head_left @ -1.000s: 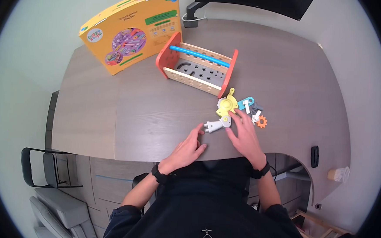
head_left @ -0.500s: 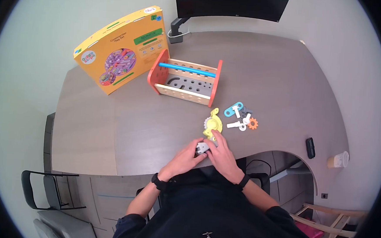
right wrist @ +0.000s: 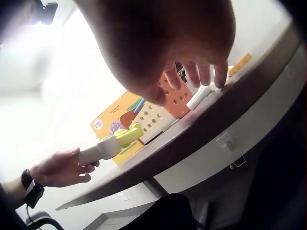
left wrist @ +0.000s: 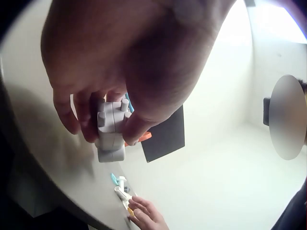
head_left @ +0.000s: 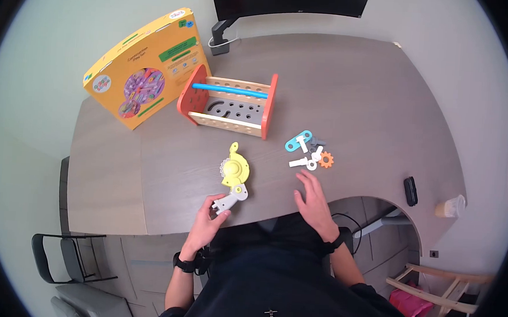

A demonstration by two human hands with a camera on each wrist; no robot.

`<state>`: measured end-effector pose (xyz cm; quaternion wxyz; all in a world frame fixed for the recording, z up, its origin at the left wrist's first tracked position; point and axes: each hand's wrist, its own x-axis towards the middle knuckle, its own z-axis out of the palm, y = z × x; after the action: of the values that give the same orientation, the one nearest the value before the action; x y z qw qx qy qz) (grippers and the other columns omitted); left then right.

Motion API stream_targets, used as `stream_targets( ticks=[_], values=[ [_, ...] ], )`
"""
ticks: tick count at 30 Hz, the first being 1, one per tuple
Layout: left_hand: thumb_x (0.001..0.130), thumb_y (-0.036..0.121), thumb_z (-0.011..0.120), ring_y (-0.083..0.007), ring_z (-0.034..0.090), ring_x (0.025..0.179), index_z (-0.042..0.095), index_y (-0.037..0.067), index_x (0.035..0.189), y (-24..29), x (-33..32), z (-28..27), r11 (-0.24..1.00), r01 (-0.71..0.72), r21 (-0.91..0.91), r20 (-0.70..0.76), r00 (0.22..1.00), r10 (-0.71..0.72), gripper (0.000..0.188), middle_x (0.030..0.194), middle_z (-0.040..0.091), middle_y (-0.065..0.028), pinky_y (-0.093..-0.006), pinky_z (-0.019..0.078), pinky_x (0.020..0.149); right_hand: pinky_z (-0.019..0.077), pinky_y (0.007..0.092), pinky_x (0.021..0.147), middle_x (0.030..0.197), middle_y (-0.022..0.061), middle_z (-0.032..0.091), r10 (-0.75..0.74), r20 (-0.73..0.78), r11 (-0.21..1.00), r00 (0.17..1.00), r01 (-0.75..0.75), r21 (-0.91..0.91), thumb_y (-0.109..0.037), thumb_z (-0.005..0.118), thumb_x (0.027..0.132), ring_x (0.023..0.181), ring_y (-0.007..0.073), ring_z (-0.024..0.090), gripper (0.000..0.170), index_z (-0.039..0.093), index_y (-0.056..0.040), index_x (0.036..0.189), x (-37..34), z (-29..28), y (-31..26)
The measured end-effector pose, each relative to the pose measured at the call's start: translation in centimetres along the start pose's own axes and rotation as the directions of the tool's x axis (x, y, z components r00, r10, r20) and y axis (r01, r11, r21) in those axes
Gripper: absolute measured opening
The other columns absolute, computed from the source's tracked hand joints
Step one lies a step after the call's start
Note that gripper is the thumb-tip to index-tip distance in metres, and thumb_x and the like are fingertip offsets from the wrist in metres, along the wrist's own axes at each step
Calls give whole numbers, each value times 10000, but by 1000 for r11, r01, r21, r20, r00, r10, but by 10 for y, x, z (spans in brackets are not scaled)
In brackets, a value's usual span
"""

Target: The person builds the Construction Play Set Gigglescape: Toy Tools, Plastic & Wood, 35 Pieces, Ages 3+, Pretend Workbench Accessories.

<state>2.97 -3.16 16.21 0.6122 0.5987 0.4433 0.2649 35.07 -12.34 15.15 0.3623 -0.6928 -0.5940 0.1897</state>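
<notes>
My left hand point(head_left: 204, 228) grips the free end of a light grey plastic piece point(head_left: 230, 199) between thumb and fingers. A yellow rounded piece point(head_left: 237, 168) with a toothed pale disc point(head_left: 224, 168) at its side is joined to the far end of the grey piece. In the left wrist view, short pegs stick out of the grey piece point(left wrist: 112, 125). My right hand point(head_left: 315, 210) is held open and empty, fingertips just short of several loose parts: a white bolt point(head_left: 298, 162), a white ring point(head_left: 312, 164), an orange gear point(head_left: 326, 159) and a blue link point(head_left: 298, 141).
A wooden toolbox point(head_left: 233, 124) with red ends and a blue bar stands behind the parts. Beside it is a yellow play-set box point(head_left: 146, 65). A black case point(head_left: 410, 191) and a cup point(head_left: 450, 206) are at the right, past the table's curved cutout.
Both hands were together on the grey piece. Now the left hand has carried it leftward with the yellow piece attached, while the right hand has let go and moved right, toward the loose parts.
</notes>
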Motion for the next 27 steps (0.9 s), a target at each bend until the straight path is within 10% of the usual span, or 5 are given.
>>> stream_targets(
  ticks=[7,14,18,22,27],
  values=[
    [982,156,818,-161,647,1060,560,39,1394,-17,3,0,988,77,133,-132,989,-60,500,1190,705,-92,-339,533,951,305,616,1256,1674,257,386,-175,252,855,952,274,-441,-314,668,1023,1575,445,336,641,491,-61,1584,-6,7,26],
    [964,216,842,-183,649,1018,548,30,1356,-4,10,6,969,98,226,-195,979,-54,524,1130,716,-111,-354,533,944,310,618,1253,1685,268,373,-137,305,848,943,270,-455,-299,663,1024,1584,444,325,638,490,-48,1584,-6,4,22],
    [957,216,850,-172,637,1015,567,6,1319,-16,16,9,985,72,157,-223,974,-35,505,1127,703,-101,-346,531,943,338,561,1250,1653,266,414,-157,290,934,944,238,-267,-230,702,999,1558,430,368,625,505,-20,1554,4,-10,24],
    [951,187,851,-165,615,1020,574,7,1318,-41,23,-3,991,11,131,-322,946,32,493,1129,683,-92,-341,524,933,382,490,1239,1620,272,460,87,236,944,968,-156,292,-268,716,1036,1515,423,449,690,421,22,1589,66,-23,-13],
    [994,153,796,-135,635,990,558,-9,1369,-23,31,-26,999,-29,27,-578,815,39,473,1154,676,-87,-307,544,851,402,464,1228,1658,309,404,4,2,965,1000,-5,262,-356,773,996,1542,438,417,1008,140,26,1681,161,20,-50]
  ],
)
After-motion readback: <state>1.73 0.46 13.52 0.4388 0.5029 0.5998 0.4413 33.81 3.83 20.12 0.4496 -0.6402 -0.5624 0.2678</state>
